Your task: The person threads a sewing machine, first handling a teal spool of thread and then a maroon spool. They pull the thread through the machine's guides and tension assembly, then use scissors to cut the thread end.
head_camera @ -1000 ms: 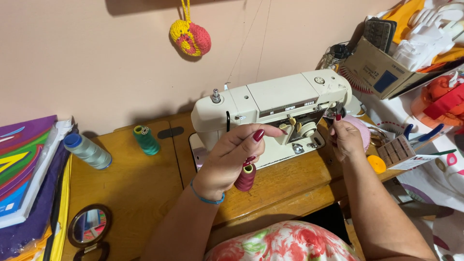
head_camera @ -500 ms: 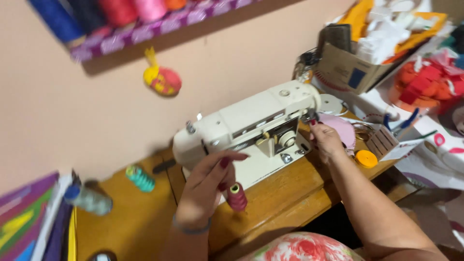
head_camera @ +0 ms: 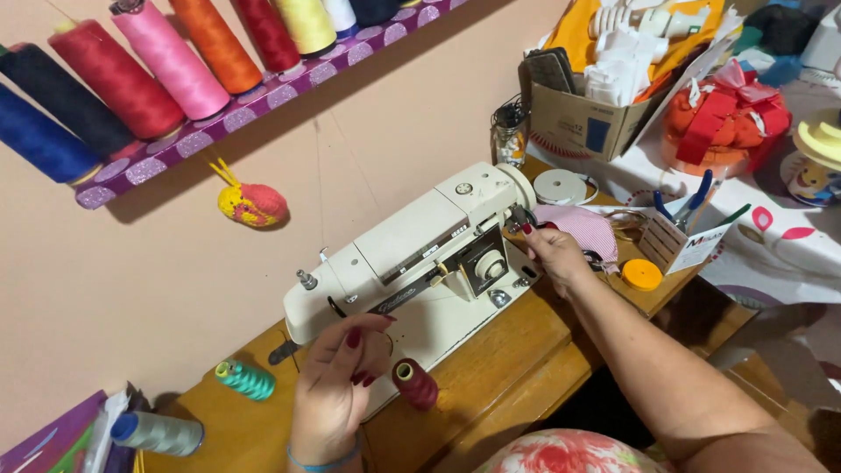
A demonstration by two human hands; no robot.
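left hand [head_camera: 333,390] hovers palm-up over the front part of the wooden worktop [head_camera: 499,377], fingers curled with thumb and forefinger drawn together as if nipping something very fine; whether a thread is actually between them cannot be told. just beside that hand, toward the front edge of the worktop, a dark red thread spool [head_camera: 415,384] lies on its side, apart from the fingers. right hand [head_camera: 556,256] reaches to the head end of the cream sewing machine [head_camera: 412,254], its fingertips pressed together around a small metal part near the needle; what exactly they pinch is too small to make out. the machine sits diagonally across the middle of the worktop, its back toward the wall.

near the worktop's left edge a teal spool [head_camera: 246,379] lies on its side, and a grey spool with a blue core [head_camera: 158,432] lies at the front left corner. at the right end, behind the right hand, rests a piece of pink checked cloth [head_camera: 583,229], with an orange round lid [head_camera: 642,275] just beside it. on the wall above, a purple shelf [head_camera: 263,96] carries large thread cones in blue, red, pink and orange, and a small crocheted red-and-yellow ornament [head_camera: 250,203] hangs under it.
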